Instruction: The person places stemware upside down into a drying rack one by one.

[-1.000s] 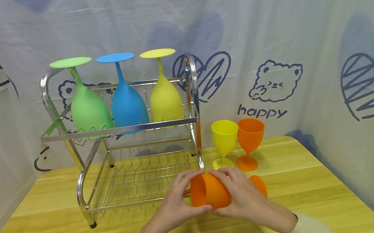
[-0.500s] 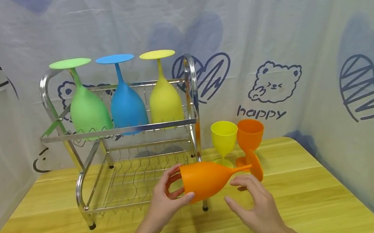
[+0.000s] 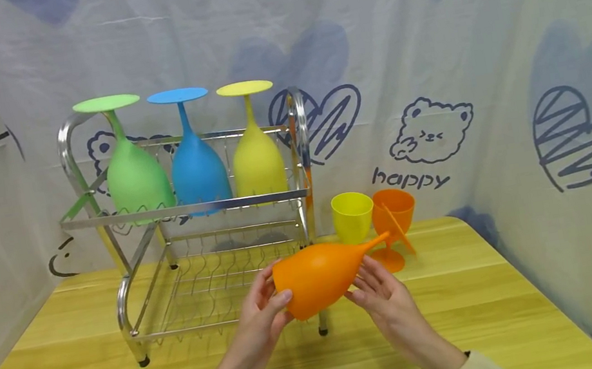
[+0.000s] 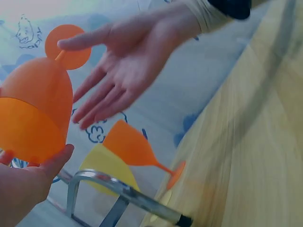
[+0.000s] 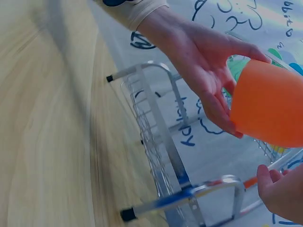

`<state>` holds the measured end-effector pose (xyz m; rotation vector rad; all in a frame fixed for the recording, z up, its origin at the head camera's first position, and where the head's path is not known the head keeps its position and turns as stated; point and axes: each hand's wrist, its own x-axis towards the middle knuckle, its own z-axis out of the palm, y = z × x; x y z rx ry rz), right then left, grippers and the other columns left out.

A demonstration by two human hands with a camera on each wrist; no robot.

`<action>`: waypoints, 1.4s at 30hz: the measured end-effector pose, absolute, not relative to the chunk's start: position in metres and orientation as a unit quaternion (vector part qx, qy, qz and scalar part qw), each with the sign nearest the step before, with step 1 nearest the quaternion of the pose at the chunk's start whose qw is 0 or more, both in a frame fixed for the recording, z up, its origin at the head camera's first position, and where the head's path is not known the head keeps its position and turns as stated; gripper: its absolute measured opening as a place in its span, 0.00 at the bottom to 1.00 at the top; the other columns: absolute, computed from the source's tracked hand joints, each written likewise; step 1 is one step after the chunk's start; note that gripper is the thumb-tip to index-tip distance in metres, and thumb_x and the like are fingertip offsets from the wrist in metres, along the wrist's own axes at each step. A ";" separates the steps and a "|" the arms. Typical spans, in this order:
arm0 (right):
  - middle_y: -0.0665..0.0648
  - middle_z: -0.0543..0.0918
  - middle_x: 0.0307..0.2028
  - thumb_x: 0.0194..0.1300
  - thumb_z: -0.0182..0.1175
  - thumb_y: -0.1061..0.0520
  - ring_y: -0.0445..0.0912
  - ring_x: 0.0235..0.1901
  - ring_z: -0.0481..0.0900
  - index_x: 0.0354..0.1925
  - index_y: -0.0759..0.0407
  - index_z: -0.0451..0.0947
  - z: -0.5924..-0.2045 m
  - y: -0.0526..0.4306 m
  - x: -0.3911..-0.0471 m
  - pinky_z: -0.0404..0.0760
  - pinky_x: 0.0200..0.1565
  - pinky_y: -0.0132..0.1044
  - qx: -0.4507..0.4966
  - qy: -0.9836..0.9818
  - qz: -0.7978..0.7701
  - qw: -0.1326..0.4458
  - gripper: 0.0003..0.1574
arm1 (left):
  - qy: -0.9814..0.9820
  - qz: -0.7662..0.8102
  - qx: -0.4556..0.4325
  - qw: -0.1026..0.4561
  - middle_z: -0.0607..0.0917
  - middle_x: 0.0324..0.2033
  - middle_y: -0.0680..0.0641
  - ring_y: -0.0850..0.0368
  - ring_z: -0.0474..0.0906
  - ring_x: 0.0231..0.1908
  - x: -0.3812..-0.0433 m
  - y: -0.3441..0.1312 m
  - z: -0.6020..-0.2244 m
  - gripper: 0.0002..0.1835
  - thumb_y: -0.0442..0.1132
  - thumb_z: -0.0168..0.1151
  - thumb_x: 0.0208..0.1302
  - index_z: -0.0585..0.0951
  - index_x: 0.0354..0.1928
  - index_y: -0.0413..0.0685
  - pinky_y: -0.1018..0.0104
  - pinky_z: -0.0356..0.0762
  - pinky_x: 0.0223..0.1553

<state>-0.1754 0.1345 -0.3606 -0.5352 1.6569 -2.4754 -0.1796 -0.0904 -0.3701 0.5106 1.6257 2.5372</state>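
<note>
An orange plastic goblet (image 3: pixel 317 277) is held sideways above the table, bowl to the left, its stem slanting up to the right. My left hand (image 3: pixel 256 318) grips it around the rim, thumb in front and fingers behind. Beneath the stem end is my right hand (image 3: pixel 394 312), palm up. In the left wrist view the right hand (image 4: pixel 137 61) has straight fingers beside the bowl and its thumb near the stem; whether it touches the goblet I cannot tell.
Upside-down green (image 3: pixel 137 178), blue (image 3: pixel 198 171) and yellow (image 3: pixel 259 164) goblets stand on the upper tier of a metal rack (image 3: pixel 188 209). Right of it, a yellow goblet (image 3: pixel 353 217) and another orange goblet (image 3: pixel 387 259) stand upright on the wooden table (image 3: pixel 470 312).
Both hands held the orange goblet with its mouth toward the left. The right hand let go and moved under the stem, while the left hand raised the goblet and tilted its stem end upward.
</note>
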 end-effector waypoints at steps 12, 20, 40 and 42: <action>0.54 0.74 0.57 0.63 0.62 0.66 0.45 0.55 0.73 0.64 0.59 0.61 -0.366 0.121 -0.184 0.71 0.61 0.37 -0.233 0.484 -0.843 0.032 0.34 | 0.523 0.834 0.164 0.065 0.66 0.57 0.38 0.47 0.71 0.52 -0.177 -0.085 -0.364 0.34 0.36 0.56 0.63 0.57 0.69 0.38 0.59 0.78 0.50; 0.53 0.74 0.55 0.63 0.62 0.66 0.44 0.54 0.73 0.60 0.58 0.65 -0.368 0.121 -0.185 0.71 0.60 0.37 -0.243 0.490 -0.837 0.016 0.29 | 0.557 0.808 0.174 0.081 0.65 0.61 0.36 0.45 0.71 0.55 -0.178 -0.086 -0.367 0.33 0.36 0.54 0.66 0.56 0.70 0.39 0.57 0.78 0.51; 0.63 0.74 0.59 0.58 0.64 0.70 0.47 0.53 0.76 0.67 0.66 0.63 -0.374 0.125 -0.191 0.76 0.56 0.34 -0.228 0.661 -0.709 -0.093 0.39 | 0.841 0.491 0.134 -0.182 0.62 0.66 0.31 0.33 0.60 0.63 -0.178 -0.196 -0.361 0.31 0.39 0.57 0.70 0.60 0.70 0.37 0.38 0.62 0.62; 0.63 0.74 0.60 0.58 0.65 0.70 0.46 0.54 0.76 0.66 0.66 0.64 -0.374 0.125 -0.190 0.74 0.57 0.33 -0.232 0.676 -0.692 -0.106 0.38 | 0.842 0.492 0.101 -0.198 0.62 0.67 0.32 0.34 0.61 0.63 -0.177 -0.216 -0.360 0.30 0.40 0.54 0.72 0.60 0.71 0.37 0.51 0.67 0.63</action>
